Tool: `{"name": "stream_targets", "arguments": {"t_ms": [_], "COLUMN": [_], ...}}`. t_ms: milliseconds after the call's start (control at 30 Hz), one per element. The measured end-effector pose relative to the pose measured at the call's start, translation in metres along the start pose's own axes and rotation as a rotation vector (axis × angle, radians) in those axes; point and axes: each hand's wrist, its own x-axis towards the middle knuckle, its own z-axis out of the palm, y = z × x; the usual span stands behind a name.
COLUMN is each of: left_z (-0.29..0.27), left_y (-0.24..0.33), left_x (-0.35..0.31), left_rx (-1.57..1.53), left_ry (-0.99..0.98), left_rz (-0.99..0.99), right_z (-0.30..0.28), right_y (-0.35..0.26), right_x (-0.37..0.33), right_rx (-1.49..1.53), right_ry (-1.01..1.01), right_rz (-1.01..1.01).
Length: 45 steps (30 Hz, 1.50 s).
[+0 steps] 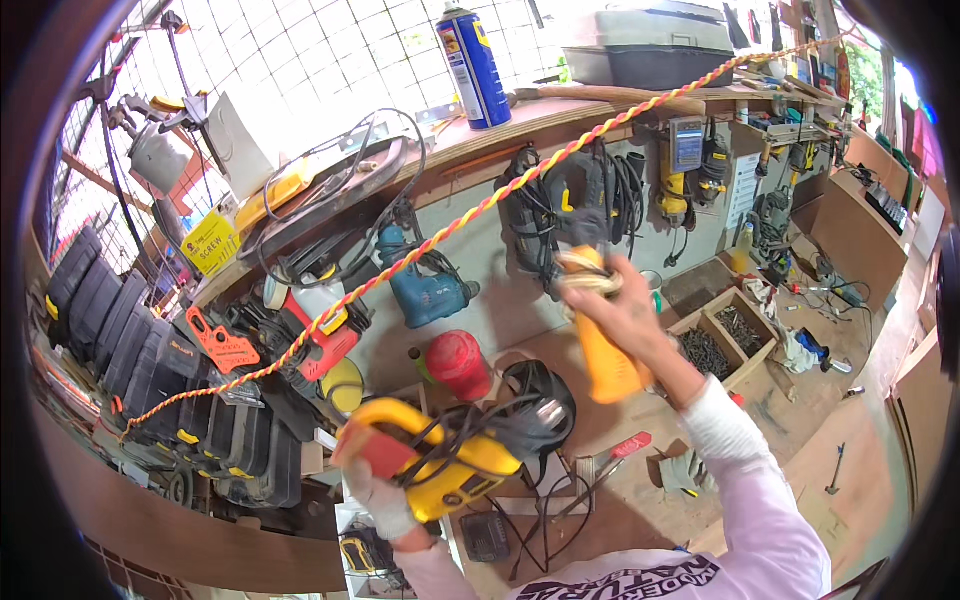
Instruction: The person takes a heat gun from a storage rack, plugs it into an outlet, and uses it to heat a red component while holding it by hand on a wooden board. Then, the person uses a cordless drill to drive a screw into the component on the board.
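My left hand (378,495), blurred and with pale cloth about the wrist, closes on a reddish block-like thing (385,452) at the lower left. Directly beside that block, partly covered by it, is a yellow power tool (462,478) with a loop handle and black cord over its body; I cannot tell whether my fingers also touch the tool. My right hand (622,305) is raised right of centre, gripping an orange elongated tool (605,355) with a pale cord wound round it. Motion blur hides its exact kind.
A twisted red-yellow rope (440,238) crosses in front of the shelf. Below hang a teal drill (418,285) and other corded tools. A red cup-like container (458,362), a wooden tray of screws (740,372) and a battery (486,535) are on the bench. Black cases (130,360) line the left.
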Motion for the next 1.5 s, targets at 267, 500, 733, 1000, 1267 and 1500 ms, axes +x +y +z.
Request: {"name": "stream_targets", "arguments": {"t_ms": [267,500,733,1000,1267,1500], "left_z": [-0.04,-0.071,-0.087,-0.108,-0.122,-0.109], "left_y": [0.019,0.003,-0.008,-0.03,-0.08,-0.052], "left_x": [-0.064,-0.084,-0.086,-0.065,-0.136,-0.11], "left_rx": [-0.044,-0.003,-0.098,-0.457,-0.284,-0.342], "left_ry": [0.339,0.416,0.427,0.531,0.464,0.362], "left_rz": [-0.039,-0.112,-0.054,-0.092,-0.242,-0.205], "right_z": [0.109,0.154,0.183,0.204,0.2,0.139], "right_y": [0.031,0.052,0.104,0.11,0.098,0.091], "right_x": [0.095,0.127,0.182,0.195,0.171,0.109], "right_rx": [-0.159,-0.268,-0.324,-0.247,-0.133,-0.464], "right_ry": [0.074,0.048,0.07,0.158,0.018,-0.01], "right_rz": [-0.132,-0.26,-0.459,-0.252,-0.116,-0.339]}}
